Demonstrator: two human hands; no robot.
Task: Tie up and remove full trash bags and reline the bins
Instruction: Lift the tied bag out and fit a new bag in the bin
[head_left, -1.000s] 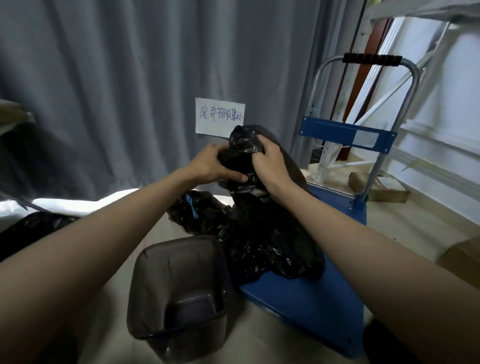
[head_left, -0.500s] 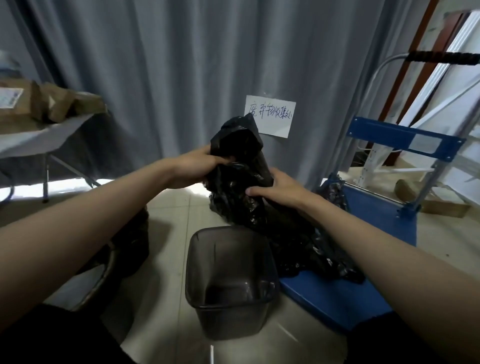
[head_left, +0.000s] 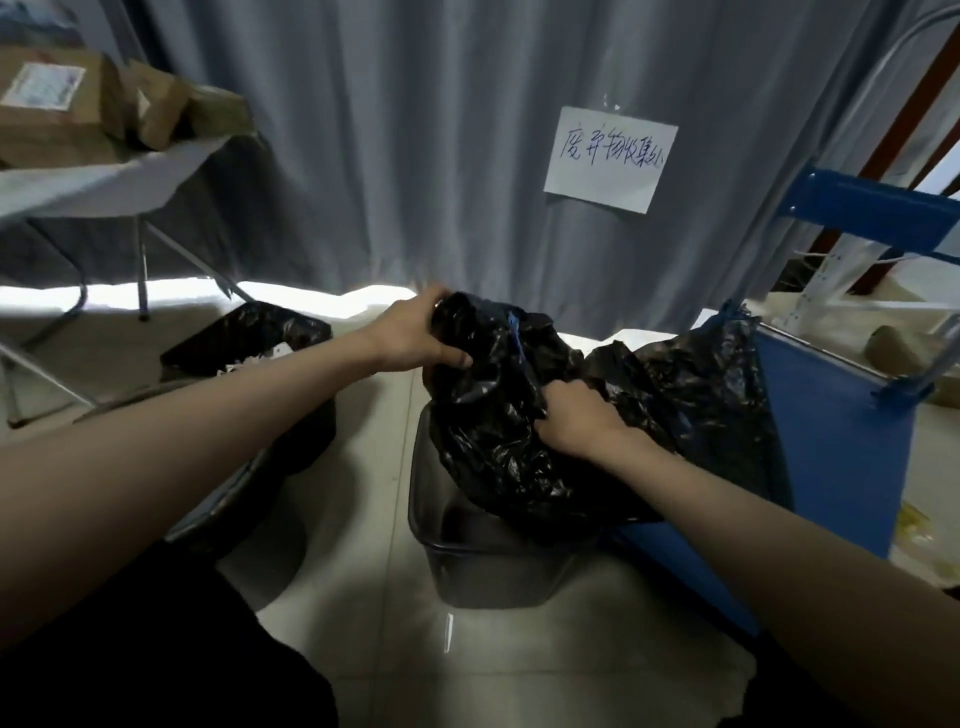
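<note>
Both hands, left hand (head_left: 415, 338) and right hand (head_left: 576, 421), gripped a black bag (head_left: 493, 431) over the small bin (head_left: 483, 571); relining remained unfinished.

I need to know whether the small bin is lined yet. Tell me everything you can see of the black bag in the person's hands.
The black bag is thin, glossy, crumpled plastic with a blue strip near its top. The left hand grips its upper edge and the right hand grips its side. Its lower part hangs into the dark square bin, bunched and not spread over the rim.
</note>
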